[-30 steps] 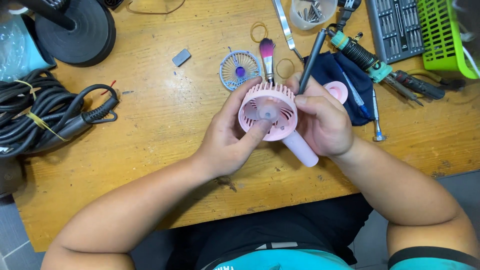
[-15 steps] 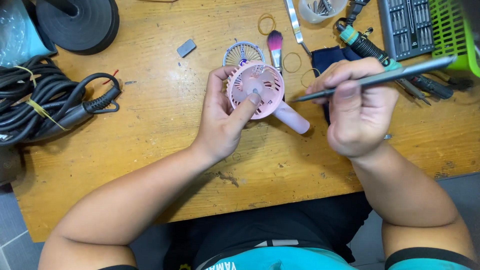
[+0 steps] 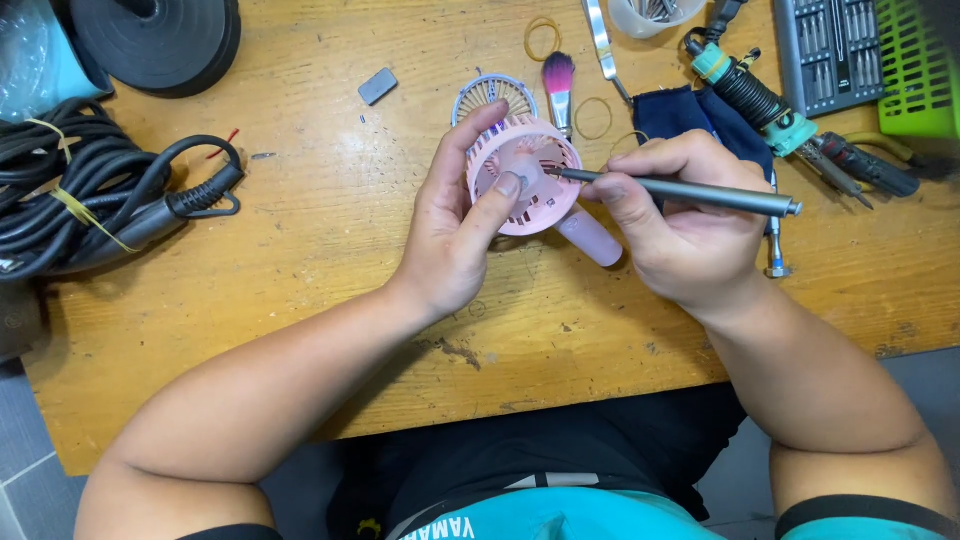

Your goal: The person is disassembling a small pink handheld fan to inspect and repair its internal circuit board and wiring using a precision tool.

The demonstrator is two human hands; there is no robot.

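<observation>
The left hand [image 3: 455, 235] is curled loosely around a small pink plastic handheld fan [image 3: 525, 180], just above the centre of the frame: its fingers wrap behind the round head on the left side and the thumb presses flat against the middle of the slotted face. The right hand [image 3: 680, 225] is closed in a pen-like grip on a slim grey metal screwdriver [image 3: 680, 188], which lies nearly level, its tip touching the fan's central hub beside the left thumb and its butt end pointing toward the right edge of the frame.

The fan's head is a shallow round cage with radial slots, tilted toward the camera, and its pale pink cylindrical handle sticks out lower right, under the right hand's fingers.

Just above the fan, on the worn wooden tabletop [image 3: 300, 260], lies a detached bluish-white round fan grille [image 3: 490, 95], and beside it a small brush with pink bristles [image 3: 558, 85]. A dark blue cloth [image 3: 690, 115] sits behind the right hand. Coiled black cables [image 3: 90, 195] fill the left edge of the frame, and a grey tray of screwdriver bits [image 3: 825, 45] lies upper right.
</observation>
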